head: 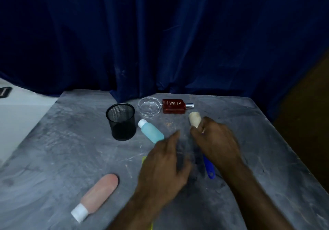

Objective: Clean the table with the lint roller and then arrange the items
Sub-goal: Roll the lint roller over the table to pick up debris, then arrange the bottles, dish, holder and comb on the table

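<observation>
**While the right hand grips the lint roller, the left hovers open beside it**

One lint roller (195, 120) is in view, right of centre on the grey table (267, 140). Its long axis runs nearly up and down the frame, leaning slightly left: the pale roll points toward the table's far edge, and the blue handle's tail points back toward the person. One right hand (217, 142) has its fingers curled round the middle of the handle, hiding that part. Whether the roll touches the tabletop cannot be told.

One left hand (165, 165), blurred, sits just left of it, fingers loosely straight and slightly apart, holding nothing. A yellow item (144, 160) shows only as a sliver under this hand.

Two plastic bottles lie on their sides. The blue bottle (151, 130) sits by the left fingertips with its white cap toward the upper left; contact cannot be told. The pink bottle (96, 196) lies at lower left, its white cap toward the bottom left corner.

Along the far edge stand one black mesh cup (122, 121), upright, and one clear glass dish (149, 107). One red perfume bottle (175, 106) lies flat there, nozzle pointing right. A blue curtain (160, 33) fills the upper frame.
</observation>
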The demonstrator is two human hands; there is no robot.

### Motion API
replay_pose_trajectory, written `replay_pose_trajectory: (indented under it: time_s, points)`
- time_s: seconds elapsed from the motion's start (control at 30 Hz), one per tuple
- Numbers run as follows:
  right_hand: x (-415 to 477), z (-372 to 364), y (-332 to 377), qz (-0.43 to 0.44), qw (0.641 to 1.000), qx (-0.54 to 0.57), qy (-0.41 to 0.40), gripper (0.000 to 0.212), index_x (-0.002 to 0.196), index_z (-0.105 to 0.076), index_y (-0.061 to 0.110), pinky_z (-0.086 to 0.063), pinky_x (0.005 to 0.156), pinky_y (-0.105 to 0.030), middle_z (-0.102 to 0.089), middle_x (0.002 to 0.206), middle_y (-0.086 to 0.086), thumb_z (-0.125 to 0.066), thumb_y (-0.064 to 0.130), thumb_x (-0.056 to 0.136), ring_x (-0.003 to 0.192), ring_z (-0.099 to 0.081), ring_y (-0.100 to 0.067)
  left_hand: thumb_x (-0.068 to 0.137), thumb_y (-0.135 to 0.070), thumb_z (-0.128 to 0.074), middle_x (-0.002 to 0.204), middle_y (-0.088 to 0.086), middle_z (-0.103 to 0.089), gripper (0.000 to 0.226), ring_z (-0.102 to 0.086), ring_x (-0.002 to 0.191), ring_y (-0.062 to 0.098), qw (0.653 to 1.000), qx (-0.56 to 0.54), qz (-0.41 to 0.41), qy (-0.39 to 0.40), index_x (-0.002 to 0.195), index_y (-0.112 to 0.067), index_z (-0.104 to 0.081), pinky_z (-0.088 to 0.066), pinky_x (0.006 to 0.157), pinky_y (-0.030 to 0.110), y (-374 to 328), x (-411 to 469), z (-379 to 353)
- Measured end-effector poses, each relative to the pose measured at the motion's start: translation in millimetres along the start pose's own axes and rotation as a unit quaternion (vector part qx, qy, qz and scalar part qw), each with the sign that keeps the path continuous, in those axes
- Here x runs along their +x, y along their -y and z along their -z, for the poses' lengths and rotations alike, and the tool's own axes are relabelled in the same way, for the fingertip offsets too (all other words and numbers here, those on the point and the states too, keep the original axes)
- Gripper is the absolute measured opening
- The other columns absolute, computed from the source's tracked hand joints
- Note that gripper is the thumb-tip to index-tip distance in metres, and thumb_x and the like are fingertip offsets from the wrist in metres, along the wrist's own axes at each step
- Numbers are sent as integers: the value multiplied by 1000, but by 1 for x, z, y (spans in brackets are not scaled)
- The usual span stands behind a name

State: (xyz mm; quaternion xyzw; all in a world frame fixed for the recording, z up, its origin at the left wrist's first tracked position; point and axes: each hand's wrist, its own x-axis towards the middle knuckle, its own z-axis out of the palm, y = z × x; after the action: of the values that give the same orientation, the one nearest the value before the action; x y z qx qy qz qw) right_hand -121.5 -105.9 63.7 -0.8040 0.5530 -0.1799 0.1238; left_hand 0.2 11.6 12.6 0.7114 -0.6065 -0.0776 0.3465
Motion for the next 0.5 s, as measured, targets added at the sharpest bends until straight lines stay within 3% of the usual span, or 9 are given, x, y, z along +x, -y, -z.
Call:
replay_pose_trajectory:
  time_s: [0.1,0.27,0.5]
  points:
    - [24,-7,22,18,999,30,10,26,87,-60,18,-56,76,-39,-70,86,-5,-57,44,92,82,-67,-29,92,-52,-54,133,-11,-72,64,-71,116,9,997,-52,-3,-49,153,-32,-48,-61,99,35,4,42,46]
    - [81,-29,50,29,998,54,20,17,84,-64,17,-56,75,-39,-72,85,-6,-59,30,93,81,-68,-28,91,-35,-67,110,-6,-80,45,-76,101,15,1000,-4,12,-25,134,-21,-68,-62,94,42,30,133,93]
    - [143,-75,65,29,998,41,43,16,94,-66,12,-55,86,-43,-73,104,-14,-54,23,95,99,-67,-37,93,-22,-75,123,15,-71,36,-71,113,37,965,218,70,128,127,-12,-69,-62,95,47,77,222,78]
